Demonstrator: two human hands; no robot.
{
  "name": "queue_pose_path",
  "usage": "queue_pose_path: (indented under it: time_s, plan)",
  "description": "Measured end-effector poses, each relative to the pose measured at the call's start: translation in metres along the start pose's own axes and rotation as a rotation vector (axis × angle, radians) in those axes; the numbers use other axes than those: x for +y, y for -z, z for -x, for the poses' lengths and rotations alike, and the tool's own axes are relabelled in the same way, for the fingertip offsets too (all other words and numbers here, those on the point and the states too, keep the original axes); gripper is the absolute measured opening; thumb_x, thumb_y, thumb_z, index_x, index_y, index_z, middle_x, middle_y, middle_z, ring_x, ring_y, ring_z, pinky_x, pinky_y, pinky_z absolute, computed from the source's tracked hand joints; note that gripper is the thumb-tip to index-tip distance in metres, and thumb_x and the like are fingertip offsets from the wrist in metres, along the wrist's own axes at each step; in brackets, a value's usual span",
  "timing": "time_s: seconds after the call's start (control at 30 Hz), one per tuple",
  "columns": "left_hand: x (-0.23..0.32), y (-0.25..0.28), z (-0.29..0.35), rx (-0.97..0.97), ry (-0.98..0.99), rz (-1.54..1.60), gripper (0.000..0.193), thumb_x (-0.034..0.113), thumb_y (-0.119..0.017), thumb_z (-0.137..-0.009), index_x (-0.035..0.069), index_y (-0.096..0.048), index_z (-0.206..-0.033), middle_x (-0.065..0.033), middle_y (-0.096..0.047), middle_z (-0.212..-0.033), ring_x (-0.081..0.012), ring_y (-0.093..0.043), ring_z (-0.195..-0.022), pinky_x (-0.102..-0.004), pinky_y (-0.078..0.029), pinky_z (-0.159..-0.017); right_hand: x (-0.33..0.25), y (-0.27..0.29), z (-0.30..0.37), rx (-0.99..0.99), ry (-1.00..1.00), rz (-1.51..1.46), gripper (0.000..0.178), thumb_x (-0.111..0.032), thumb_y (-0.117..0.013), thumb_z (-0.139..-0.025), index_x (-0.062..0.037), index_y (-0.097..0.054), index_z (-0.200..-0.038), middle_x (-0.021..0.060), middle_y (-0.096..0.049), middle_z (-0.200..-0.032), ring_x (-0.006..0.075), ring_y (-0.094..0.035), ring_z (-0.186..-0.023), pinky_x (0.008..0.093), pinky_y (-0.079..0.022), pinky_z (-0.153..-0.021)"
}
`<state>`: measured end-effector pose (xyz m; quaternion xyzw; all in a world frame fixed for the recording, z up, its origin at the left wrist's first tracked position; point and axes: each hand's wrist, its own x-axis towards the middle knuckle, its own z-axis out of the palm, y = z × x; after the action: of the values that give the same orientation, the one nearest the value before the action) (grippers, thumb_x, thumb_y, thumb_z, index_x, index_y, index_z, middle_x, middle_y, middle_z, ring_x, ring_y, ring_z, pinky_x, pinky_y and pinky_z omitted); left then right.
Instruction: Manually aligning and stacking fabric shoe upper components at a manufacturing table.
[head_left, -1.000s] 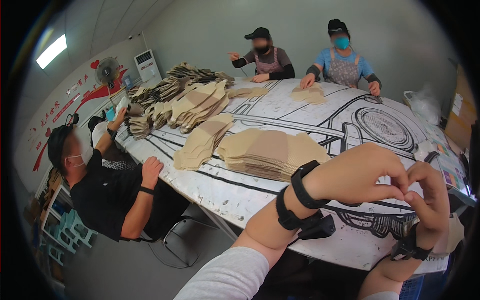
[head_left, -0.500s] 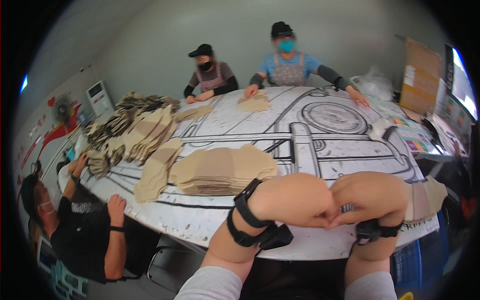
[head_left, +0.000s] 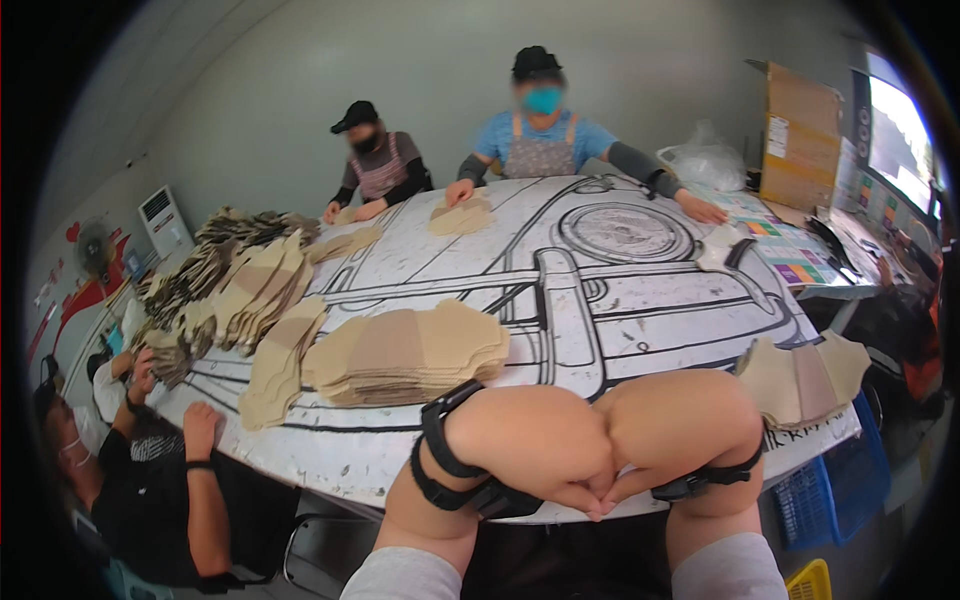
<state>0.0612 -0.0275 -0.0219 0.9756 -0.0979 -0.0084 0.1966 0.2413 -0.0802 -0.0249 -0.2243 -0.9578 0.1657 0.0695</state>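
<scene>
My left hand (head_left: 530, 435) and my right hand (head_left: 685, 425) meet over the near edge of the table (head_left: 640, 345). Both are closed, backs upward, and their fingertips press together, pointing down toward me. Whatever is between the fingers, if anything, is hidden. Black straps with small dark boxes circle both wrists. Just beyond my left hand lies a neat stack of beige fabric pieces (head_left: 408, 345) with a brownish middle band. A smaller pile of similar pieces (head_left: 806, 378) rests beside my right hand at the table's right edge.
Loose beige pieces (head_left: 285, 355) and a large heap of fabric (head_left: 235, 270) cover the left side. Two people in aprons work across the table, one touching a few pieces (head_left: 460, 213). A person in black (head_left: 150, 500) sits at left. Blue (head_left: 835, 495) and yellow baskets stand below right.
My joined hands have come closer to me, and their fingertips now point down at the table's near edge. The whole view has shifted, so the table and piles appear further left.
</scene>
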Motion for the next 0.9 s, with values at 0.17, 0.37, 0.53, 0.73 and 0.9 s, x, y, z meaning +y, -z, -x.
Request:
queue_pose_path:
  time_s: [0.17,0.37,0.53,0.73,0.9]
  plan:
    - [0.009,0.013,0.007,0.057,-0.113,0.049,0.02,0.037,-0.062,-0.083,0.019,-0.068,-0.077,-0.0004,-0.061,-0.06,-0.0252,-0.059,-0.054,-0.035,-0.044,-0.048,-0.004,0.014,-0.014,-0.011,0.248,-0.028,0.033,-0.036,-0.063,-0.079,-0.0053,-0.065,-0.068,0.0124,-0.06,-0.065,0.0333,-0.057,-0.064,0.0398,-0.044,-0.056]
    - [0.013,0.005,-0.006,0.258,-0.344,0.144,0.016,0.035,-0.066,-0.08,0.021,-0.068,-0.074,0.002,-0.06,-0.058,-0.0224,-0.058,-0.052,-0.033,-0.04,-0.044,-0.004,0.015,-0.011,0.228,0.59,-0.211,0.011,-0.023,-0.073,-0.077,-0.0124,-0.068,-0.077,0.0052,-0.066,-0.076,0.0231,-0.065,-0.073,0.0287,-0.049,-0.064]
    - [0.018,-0.009,-0.021,0.319,-0.413,0.236,0.016,0.034,-0.066,-0.078,0.02,-0.071,-0.072,0.0,-0.062,-0.06,-0.0204,-0.058,-0.054,-0.0323,-0.043,-0.05,-0.007,0.007,-0.006,-0.094,0.466,-0.326,0.016,-0.026,-0.071,-0.078,-0.0102,-0.066,-0.078,0.0061,-0.066,-0.079,0.0219,-0.065,-0.076,0.0294,-0.05,-0.068]
    - [0.024,-0.019,-0.038,0.325,-0.802,0.305,0.016,0.019,-0.059,-0.089,0.006,-0.066,-0.082,-0.007,-0.063,-0.071,-0.0196,-0.056,-0.057,-0.028,-0.043,-0.05,-0.041,0.011,0.016,0.146,0.562,-0.1,0.024,-0.033,-0.066,-0.082,-0.0094,-0.064,-0.076,0.0076,-0.064,-0.086,0.021,-0.063,-0.085,0.0296,-0.048,-0.076]
    - [0.04,-0.022,-0.038,0.37,-0.769,0.301,0.015,0.021,-0.06,-0.088,0.007,-0.065,-0.086,-0.0079,-0.063,-0.069,-0.0229,-0.058,-0.059,-0.0314,-0.044,-0.052,-0.046,0.017,0.026,0.14,0.616,0.014,0.031,-0.037,-0.069,-0.077,-0.0087,-0.062,-0.068,0.0026,-0.056,-0.066,0.0178,-0.056,-0.059,0.0285,-0.042,-0.056]
